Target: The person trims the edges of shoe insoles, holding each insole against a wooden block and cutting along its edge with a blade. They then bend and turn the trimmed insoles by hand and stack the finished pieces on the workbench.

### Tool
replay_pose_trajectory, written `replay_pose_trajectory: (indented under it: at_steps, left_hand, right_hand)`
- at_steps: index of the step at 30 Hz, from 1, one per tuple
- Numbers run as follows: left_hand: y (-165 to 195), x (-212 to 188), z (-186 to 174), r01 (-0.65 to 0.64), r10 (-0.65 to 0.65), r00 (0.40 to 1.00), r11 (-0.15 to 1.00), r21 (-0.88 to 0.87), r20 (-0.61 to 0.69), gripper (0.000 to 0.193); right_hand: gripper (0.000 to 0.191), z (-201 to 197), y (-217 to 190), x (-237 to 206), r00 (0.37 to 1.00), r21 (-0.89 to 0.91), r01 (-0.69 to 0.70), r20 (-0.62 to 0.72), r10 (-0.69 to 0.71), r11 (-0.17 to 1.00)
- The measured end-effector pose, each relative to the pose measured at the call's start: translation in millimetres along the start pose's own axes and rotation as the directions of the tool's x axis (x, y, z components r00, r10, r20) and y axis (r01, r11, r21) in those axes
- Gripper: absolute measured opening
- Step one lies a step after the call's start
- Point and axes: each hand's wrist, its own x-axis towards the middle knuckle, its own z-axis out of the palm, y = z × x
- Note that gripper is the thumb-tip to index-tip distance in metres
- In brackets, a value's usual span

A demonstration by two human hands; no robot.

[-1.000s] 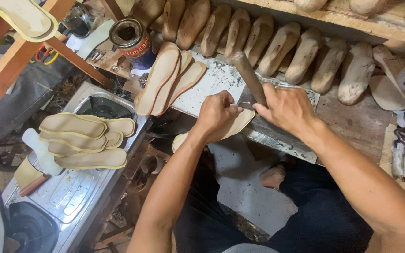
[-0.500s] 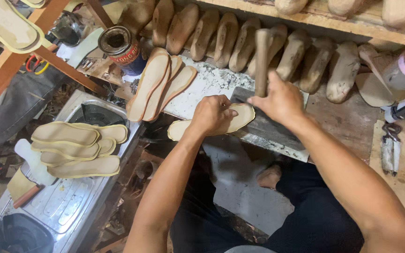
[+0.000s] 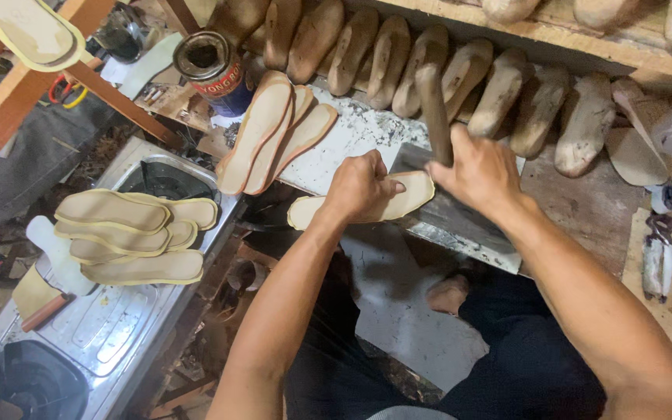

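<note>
I see my left hand (image 3: pixel 361 187) pressing flat on a pale insole (image 3: pixel 367 204) lying on the surface (image 3: pixel 351 132) – just below the row of wooden shoe forms (image 3: pixel 499 93). My right hand (image 3: pixel 480 167), beside the insole's far end, grips a dark tool handle (image 3: pixel 434 109) – raised upright.

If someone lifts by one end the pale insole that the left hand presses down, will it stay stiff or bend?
The insole looks thin and flat, so it would probably flex, not stay rigid. It likely weighs little, like the stacked insoles overlapping loosely. Part of it overhangs the bench edge under the left hand, so it might slide if released.
</note>
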Motion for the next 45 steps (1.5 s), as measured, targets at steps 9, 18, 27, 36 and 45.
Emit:
replay_pose_trajectory:
  at_steps: [9, 18, 27, 36, 45]
  left_hand:
    - [6.9, -2.9, -7.6, 0.06, -0.063, 0.998, 0.992, 0.112, 0.021, 0.051]
    - [-9.6, 0.9, -17.5, -0.003, -0.017, 0.979, 0.995, 0.099, 0.204, 0.042]
    - [2.7, -2.7, -8.4, 0.016, -0.03, 0.994, 0.991, 0.131, 0.108, 0.041]
    - [8.6, -1.8, -12.6, 0.025, -0.041, 0.994, 0.988, 0.15, 0.103, 0.04]
    - [8.7, 0.1, -12.5, 0.045, -0.065, 0.991, 0.986, 0.159, 0.12, 0.041]
  right_hand:
    - [0.051, 15.5, -16.3, -24.8, 0.993, -0.029, 0.12, -0.014, -0.12, 0.992]
    - [0.049, -4.7, -4.2, -17.2, 0.997, -0.028, -0.071, -0.022, 0.071, 0.997]
    - [0.063, 6.7, -15.4, -1.7, 0.999, -0.117, 0.018, 0.03, -0.015, 0.993]
    - [0.038, 4.1, -6.0, 7.5, 0.972, 0.032, -0.125, 0.206, 0.116, 0.992]
    - [0.048, -1.8, -13.4, 8.6, 0.996, -0.039, 0.026, 0.091, -0.022, 0.999]
